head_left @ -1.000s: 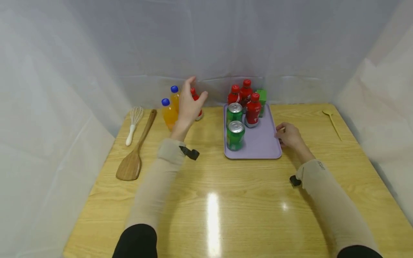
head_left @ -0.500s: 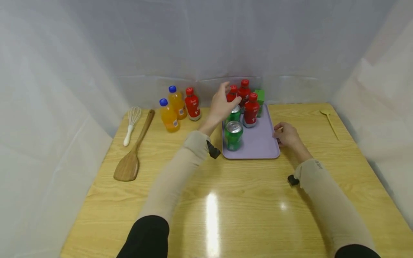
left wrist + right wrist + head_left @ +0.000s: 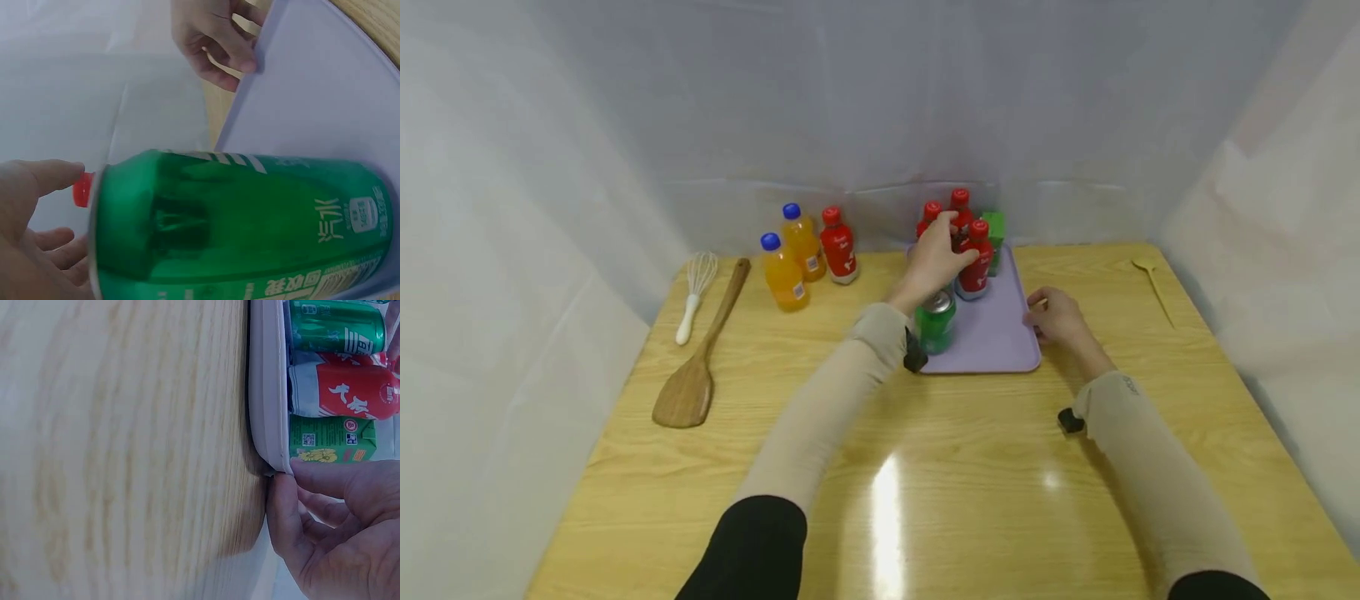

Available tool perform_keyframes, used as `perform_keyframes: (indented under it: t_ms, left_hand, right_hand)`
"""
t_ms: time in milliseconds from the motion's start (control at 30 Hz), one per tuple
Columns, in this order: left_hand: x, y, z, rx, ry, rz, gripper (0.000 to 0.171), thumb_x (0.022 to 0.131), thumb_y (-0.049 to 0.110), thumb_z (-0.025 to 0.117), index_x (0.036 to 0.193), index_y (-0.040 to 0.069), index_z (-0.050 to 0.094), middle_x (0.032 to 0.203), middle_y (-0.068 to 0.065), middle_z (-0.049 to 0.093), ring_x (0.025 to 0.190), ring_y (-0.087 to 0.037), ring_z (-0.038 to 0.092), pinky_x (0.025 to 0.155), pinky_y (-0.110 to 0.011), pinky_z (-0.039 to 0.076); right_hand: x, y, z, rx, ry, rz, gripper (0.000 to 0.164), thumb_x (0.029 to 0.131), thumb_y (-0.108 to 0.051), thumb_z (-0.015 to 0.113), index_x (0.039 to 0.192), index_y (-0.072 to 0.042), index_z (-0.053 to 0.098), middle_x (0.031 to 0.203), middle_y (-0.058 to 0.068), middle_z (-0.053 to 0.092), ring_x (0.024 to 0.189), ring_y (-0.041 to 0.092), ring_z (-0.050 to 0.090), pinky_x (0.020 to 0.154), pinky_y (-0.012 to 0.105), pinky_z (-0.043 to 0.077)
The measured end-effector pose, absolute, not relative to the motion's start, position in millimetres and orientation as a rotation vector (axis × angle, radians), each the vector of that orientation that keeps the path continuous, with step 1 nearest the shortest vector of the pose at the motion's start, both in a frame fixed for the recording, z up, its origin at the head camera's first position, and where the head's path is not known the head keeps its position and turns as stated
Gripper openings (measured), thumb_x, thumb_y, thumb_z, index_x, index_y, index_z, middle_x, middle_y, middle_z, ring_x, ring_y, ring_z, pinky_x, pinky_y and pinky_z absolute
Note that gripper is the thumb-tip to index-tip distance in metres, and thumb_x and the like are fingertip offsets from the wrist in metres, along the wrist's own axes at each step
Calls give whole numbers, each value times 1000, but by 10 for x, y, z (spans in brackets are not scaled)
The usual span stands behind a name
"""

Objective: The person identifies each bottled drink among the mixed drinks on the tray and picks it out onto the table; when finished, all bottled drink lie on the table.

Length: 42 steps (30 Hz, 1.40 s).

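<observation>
My left hand (image 3: 934,260) reaches over the lilac tray (image 3: 1000,350), its fingers and thumb spread apart close to the front red bottle (image 3: 976,271). In the left wrist view its thumb overlaps a red cap (image 3: 82,190) behind a green soda can (image 3: 244,215). Two more red bottles, one with its red cap (image 3: 959,195) showing, stand at the tray's back, beside a green drink carton (image 3: 995,229). The near green can (image 3: 936,325) stands upright on the tray; the other is mostly hidden by my left hand. My right hand (image 3: 1060,319) pinches the tray's right rim (image 3: 281,434) between thumb and fingers.
Left of the tray stand two orange drink bottles (image 3: 785,279) with blue caps and a red bottle (image 3: 839,250). A whisk (image 3: 692,296) and a wooden spatula (image 3: 688,387) lie farther left. At the far right is a yellow spoon (image 3: 1156,287).
My left hand has moved right from beside the orange and red bottles to above the tray's cans and bottles. My right hand keeps its hold on the rim. The view has shifted slightly.
</observation>
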State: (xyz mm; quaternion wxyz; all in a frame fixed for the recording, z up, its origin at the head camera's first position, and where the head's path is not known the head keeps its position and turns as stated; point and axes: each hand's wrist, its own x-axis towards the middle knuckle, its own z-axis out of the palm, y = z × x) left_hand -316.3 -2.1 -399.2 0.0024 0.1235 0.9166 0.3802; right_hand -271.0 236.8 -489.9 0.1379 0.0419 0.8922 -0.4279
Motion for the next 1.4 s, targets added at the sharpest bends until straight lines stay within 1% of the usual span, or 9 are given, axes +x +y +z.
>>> perform_keyframes:
  t_ms: [133, 333, 500, 667, 867, 1033, 1200, 1300, 1400]
  left_hand:
    - [-3171, 35, -4012, 406, 2960, 969, 70, 98, 35, 74, 157, 11, 44, 151, -9, 56, 139, -25, 52, 118, -41, 48]
    - [-3155, 111, -4048, 379, 3081, 604, 73, 96, 50, 73, 156, 17, 49, 147, -6, 51, 133, -27, 41, 109, -43, 47]
    - [-3157, 165, -4111, 320, 3134, 511, 76, 93, 55, 75, 156, 21, 51, 144, -6, 49, 133, -27, 36, 107, -44, 42]
    - [-3187, 231, -4179, 248, 3182, 455, 76, 89, 57, 79, 152, 22, 55, 143, -7, 48, 133, -28, 37, 108, -47, 40]
    - [-3232, 302, -4263, 176, 3220, 264, 81, 88, 60, 79, 157, 28, 49, 141, -6, 49, 132, -28, 39, 105, -47, 40]
    - [-3240, 327, -4273, 161, 3269, 237, 79, 86, 63, 79, 154, 32, 52, 141, -6, 51, 132, -29, 40, 105, -51, 41]
    - [-3240, 333, -4266, 191, 3282, 281, 73, 84, 62, 81, 147, 31, 60, 141, -1, 56, 131, -28, 42, 105, -53, 40]
    - [-3233, 336, -4263, 229, 3275, 278, 72, 84, 63, 81, 145, 30, 61, 142, 2, 61, 130, -26, 44, 106, -51, 40]
    - [-3220, 339, -4266, 276, 3273, 281, 68, 86, 62, 80, 143, 29, 62, 138, 4, 68, 129, -23, 46, 105, -48, 40]
  right_hand:
    - [-2696, 2366, -4888, 119, 2599, -1227, 37, 101, -5, 63, 134, 10, 53, 100, 20, 64, 76, 18, 70, 61, 28, 62]
    - [-2687, 2345, -4882, 115, 2579, -1245, 37, 102, -4, 62, 135, 10, 53, 103, 21, 65, 77, 18, 70, 62, 27, 63]
    - [-2691, 2338, -4908, 105, 2574, -1256, 37, 102, -5, 62, 135, 10, 52, 104, 21, 65, 76, 17, 70, 63, 27, 63]
    - [-2690, 2338, -4919, 105, 2571, -1271, 38, 102, -5, 62, 135, 10, 52, 102, 19, 65, 76, 16, 70, 64, 28, 63]
    - [-2687, 2342, -4911, 119, 2561, -1268, 37, 102, -5, 61, 136, 9, 52, 104, 20, 64, 78, 17, 70, 65, 28, 63]
    - [-2690, 2346, -4893, 124, 2564, -1269, 37, 103, -6, 60, 136, 8, 52, 104, 19, 63, 79, 19, 70, 65, 29, 64]
    - [-2691, 2349, -4883, 128, 2576, -1269, 38, 102, -6, 62, 135, 9, 53, 100, 18, 63, 78, 19, 70, 63, 29, 64]
    - [-2694, 2354, -4900, 138, 2579, -1268, 37, 102, -6, 62, 135, 8, 54, 100, 18, 64, 78, 18, 70, 63, 28, 63]
    - [-2694, 2369, -4921, 136, 2578, -1267, 37, 102, -6, 62, 135, 8, 53, 101, 17, 64, 77, 17, 70, 63, 28, 63]
